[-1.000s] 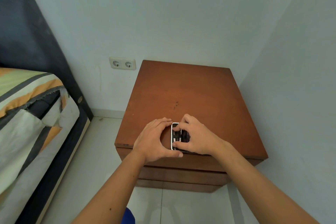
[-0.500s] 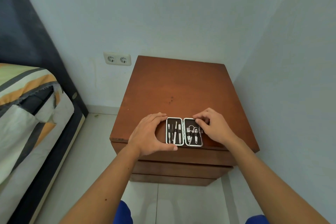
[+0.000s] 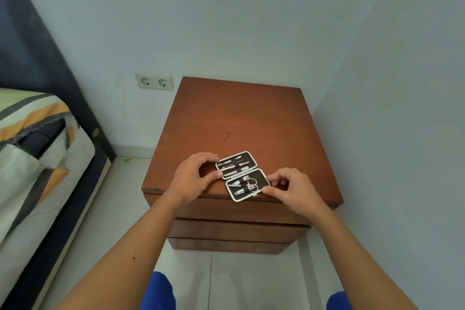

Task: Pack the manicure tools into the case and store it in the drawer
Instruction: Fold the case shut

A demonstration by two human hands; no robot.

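Open case [image 3: 242,175] between both hands

The open case [image 3: 242,175] has turned askew (one half now farther back) on the nightstand [image 3: 241,118].

arms: both forearms bare, no sleeves in view | left hand [image 3: 193,178]: no rings, no watch | right hand [image 3: 293,190]: likewise bare | legs: bright blue garment [image 3: 161,292] at bottom edge of frame
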